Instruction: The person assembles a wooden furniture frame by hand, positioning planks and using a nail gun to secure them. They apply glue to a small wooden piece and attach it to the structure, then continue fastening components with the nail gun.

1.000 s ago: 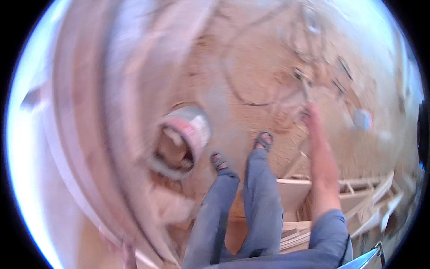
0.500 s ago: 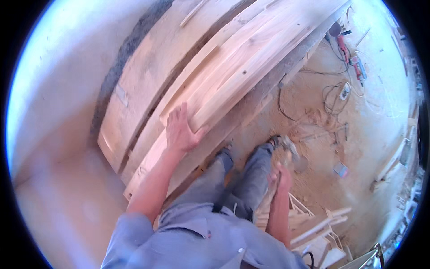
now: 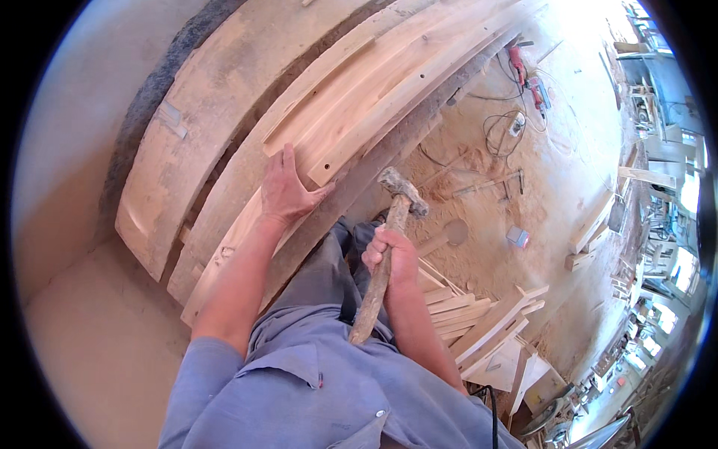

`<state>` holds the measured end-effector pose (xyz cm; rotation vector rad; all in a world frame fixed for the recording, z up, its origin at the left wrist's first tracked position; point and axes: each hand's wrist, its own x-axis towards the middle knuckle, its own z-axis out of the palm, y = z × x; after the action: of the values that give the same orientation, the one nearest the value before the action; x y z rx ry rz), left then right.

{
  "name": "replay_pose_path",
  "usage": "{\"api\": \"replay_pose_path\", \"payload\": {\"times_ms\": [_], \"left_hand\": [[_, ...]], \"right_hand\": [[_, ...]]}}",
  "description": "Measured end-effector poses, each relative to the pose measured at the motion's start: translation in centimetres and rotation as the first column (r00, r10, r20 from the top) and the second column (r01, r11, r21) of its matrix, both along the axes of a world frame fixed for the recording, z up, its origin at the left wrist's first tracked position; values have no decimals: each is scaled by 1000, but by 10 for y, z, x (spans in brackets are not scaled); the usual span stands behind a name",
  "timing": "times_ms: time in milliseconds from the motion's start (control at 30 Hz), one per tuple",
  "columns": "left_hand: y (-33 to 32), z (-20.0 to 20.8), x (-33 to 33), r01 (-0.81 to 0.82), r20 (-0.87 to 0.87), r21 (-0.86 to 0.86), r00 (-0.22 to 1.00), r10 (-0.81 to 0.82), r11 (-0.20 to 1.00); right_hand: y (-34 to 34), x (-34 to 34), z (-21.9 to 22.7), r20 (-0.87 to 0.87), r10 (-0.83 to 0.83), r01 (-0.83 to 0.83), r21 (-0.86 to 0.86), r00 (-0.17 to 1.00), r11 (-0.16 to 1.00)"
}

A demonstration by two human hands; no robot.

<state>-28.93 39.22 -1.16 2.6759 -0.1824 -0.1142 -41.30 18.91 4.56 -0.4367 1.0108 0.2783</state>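
My right hand (image 3: 394, 257) is wrapped round the wooden handle of a worn hammer (image 3: 374, 295), held upright in front of my body with its head up and the handle's butt near my shirt. My left hand (image 3: 284, 193) lies with fingers stretched and thumb spread at the near end of a pale wooden panel (image 3: 359, 108). Beside the thumb is the end of the panel's right-hand rail (image 3: 355, 146), which has small dark holes. A narrower strip (image 3: 321, 86) runs along its left side. Long bench planks (image 3: 217, 112) lie under and beside the panel.
Pale wood offcuts (image 3: 467, 322) are piled to the right of my legs. On the dusty floor lie red power tools (image 3: 517, 66), coiled cord with a white socket block (image 3: 517, 123) and a small box (image 3: 517, 237). A wall (image 3: 67, 187) borders the bench on the left.
My right hand has raised the hammer from low at my right side to in front of my body. My left hand has stayed at the panel's end while the view has shifted.
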Motion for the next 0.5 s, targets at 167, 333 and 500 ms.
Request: {"api": "replay_pose_path", "payload": {"times_ms": [167, 333, 500], "left_hand": [[7, -7, 1, 74, 164, -56, 984, -63, 996], [6, -7, 5, 88, 160, -79, 984, -75, 993], [6, -6, 7, 90, 134, -105, 988, -76, 990]], "right_hand": [[27, 5, 14, -17, 9, -9, -23, 1000, 1000], [53, 28, 33, -57, -43, 44, 13, 997, 999], [70, 43, 38, -48, -40, 42, 54, 998, 998]]}}
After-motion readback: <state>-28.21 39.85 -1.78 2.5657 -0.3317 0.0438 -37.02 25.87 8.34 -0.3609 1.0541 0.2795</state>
